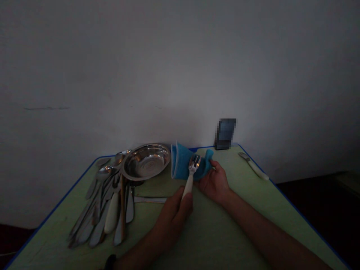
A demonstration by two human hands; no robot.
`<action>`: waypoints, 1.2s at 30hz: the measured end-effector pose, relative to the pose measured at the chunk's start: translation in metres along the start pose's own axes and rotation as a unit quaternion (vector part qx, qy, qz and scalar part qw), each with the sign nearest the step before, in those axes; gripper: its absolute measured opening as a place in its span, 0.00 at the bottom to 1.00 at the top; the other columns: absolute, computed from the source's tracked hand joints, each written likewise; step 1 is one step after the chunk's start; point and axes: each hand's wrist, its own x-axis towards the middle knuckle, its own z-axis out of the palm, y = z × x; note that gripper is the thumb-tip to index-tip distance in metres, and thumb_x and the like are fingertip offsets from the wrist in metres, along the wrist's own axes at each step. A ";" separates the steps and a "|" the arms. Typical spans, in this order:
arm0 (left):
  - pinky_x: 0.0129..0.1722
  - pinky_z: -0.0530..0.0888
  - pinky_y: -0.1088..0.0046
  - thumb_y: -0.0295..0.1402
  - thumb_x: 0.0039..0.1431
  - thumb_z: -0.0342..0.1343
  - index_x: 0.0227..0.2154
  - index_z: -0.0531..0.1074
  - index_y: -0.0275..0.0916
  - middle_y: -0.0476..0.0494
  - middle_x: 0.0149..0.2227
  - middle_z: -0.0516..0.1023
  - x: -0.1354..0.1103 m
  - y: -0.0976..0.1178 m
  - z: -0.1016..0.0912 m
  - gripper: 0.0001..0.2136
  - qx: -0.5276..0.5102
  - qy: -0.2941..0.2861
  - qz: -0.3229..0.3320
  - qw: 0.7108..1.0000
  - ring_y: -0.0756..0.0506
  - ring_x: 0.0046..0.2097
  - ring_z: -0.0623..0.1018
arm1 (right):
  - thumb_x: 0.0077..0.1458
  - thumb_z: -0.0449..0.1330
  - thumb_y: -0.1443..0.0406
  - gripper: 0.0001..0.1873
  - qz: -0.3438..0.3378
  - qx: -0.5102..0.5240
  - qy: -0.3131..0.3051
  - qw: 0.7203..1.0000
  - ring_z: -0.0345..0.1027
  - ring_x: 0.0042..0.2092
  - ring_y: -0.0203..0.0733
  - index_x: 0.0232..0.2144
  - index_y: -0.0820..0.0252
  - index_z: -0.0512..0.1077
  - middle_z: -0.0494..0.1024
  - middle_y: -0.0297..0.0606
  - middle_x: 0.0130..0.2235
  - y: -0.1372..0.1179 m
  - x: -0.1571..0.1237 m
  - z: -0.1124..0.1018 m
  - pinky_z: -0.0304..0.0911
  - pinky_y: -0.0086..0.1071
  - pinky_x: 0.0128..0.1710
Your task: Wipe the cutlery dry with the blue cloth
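My left hand (174,213) is closed around the pale handle of a fork (189,185), whose metal tines point up and away from me. Behind and around the fork head is a folded blue cloth (182,163) with a light edge. My right hand (215,182) grips this cloth at its right end, thumb on top, palm turned up. The fork's head lies against the cloth, just left of my right fingers. Part of the right fingers is hidden under the cloth.
A shiny metal bowl (147,163) stands at the back left. Left of it lies a pile of spoons, forks and knives (98,210). Another pale-handled fork (254,167) rests near the right edge. A blurred dark device (225,133) leans against the wall behind the green table (225,240).
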 end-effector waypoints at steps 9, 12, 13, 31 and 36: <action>0.25 0.61 0.77 0.38 0.60 0.41 0.30 0.66 0.37 0.49 0.26 0.69 0.003 0.002 -0.001 0.12 0.067 0.009 0.000 0.998 0.49 0.27 0.66 | 0.49 0.46 0.58 0.17 0.001 -0.012 -0.031 0.999 0.68 0.31 0.40 0.29 0.60 0.71 0.76 0.36 0.27 0.002 -0.002 0.000 0.63 0.34 0.35; 0.25 0.61 0.76 0.38 0.60 0.41 0.29 0.66 0.37 0.49 0.25 0.69 0.004 0.003 -0.001 0.12 0.070 0.004 -0.002 0.998 0.49 0.26 0.67 | 0.48 0.47 0.58 0.16 -0.001 -0.014 -0.022 1.000 0.68 0.31 0.40 0.28 0.60 0.71 0.76 0.36 0.26 0.001 -0.003 0.001 0.62 0.34 0.35; 0.26 0.62 0.76 0.38 0.60 0.42 0.29 0.66 0.37 0.49 0.25 0.69 0.004 0.003 -0.001 0.12 0.072 0.006 0.001 0.997 0.49 0.27 0.67 | 0.48 0.47 0.58 0.16 0.000 -0.013 -0.019 1.000 0.68 0.31 0.40 0.28 0.60 0.71 0.75 0.36 0.26 0.001 -0.003 0.001 0.62 0.34 0.34; 0.28 0.63 0.74 0.37 0.59 0.42 0.29 0.67 0.37 0.48 0.26 0.70 0.005 0.003 0.000 0.12 0.098 0.005 0.015 0.995 0.47 0.28 0.69 | 0.48 0.49 0.60 0.13 0.008 0.003 0.019 1.000 0.68 0.26 0.37 0.24 0.60 0.70 0.76 0.34 0.24 0.001 -0.003 0.005 0.64 0.33 0.31; 0.28 0.63 0.74 0.36 0.59 0.43 0.30 0.68 0.36 0.46 0.27 0.73 0.003 0.003 0.000 0.12 0.105 -0.003 0.013 0.994 0.46 0.29 0.71 | 0.47 0.49 0.65 0.10 -0.012 0.019 0.058 0.998 0.67 0.24 0.34 0.24 0.62 0.69 0.76 0.33 0.23 0.001 0.001 0.003 0.63 0.29 0.27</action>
